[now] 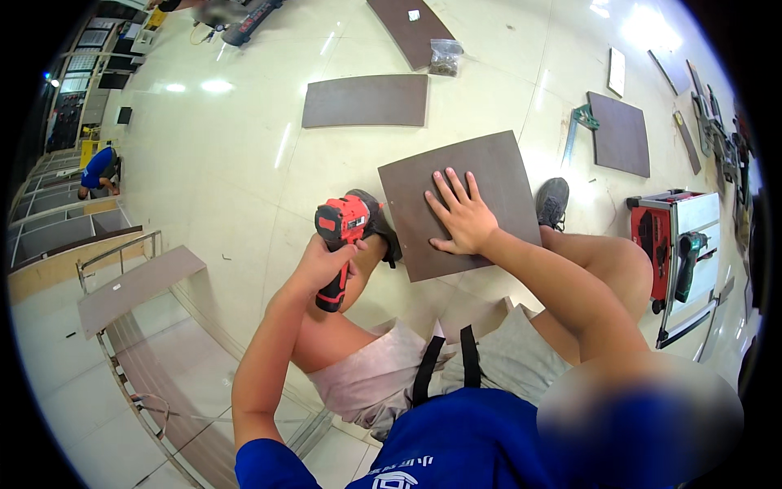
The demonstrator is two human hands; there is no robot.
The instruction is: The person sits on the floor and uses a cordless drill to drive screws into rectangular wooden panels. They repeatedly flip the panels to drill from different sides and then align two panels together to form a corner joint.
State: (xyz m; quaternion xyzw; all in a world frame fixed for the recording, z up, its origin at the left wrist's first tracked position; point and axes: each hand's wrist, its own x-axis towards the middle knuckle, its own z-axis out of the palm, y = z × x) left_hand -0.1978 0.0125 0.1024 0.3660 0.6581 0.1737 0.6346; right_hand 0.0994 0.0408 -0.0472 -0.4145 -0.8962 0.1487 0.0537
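My left hand [324, 262] is wrapped round the handle of a red and black cordless drill [345, 218]. The drill's front end points at the left edge of a brown square board [415, 220], close to it; whether the bit touches the edge I cannot tell. On the board's face my right hand [464, 216] lies flat with its fingers spread. The board stands between my legs, with small marks near its left edge.
Brown boards [366, 101] lie on the tiled floor ahead, one bearing a clear bag of small parts [445, 59]. A red and white tool case [674, 253] with a green drill [691, 265] stands right. Left are a metal frame [114, 367] and a bent-over person [99, 173].
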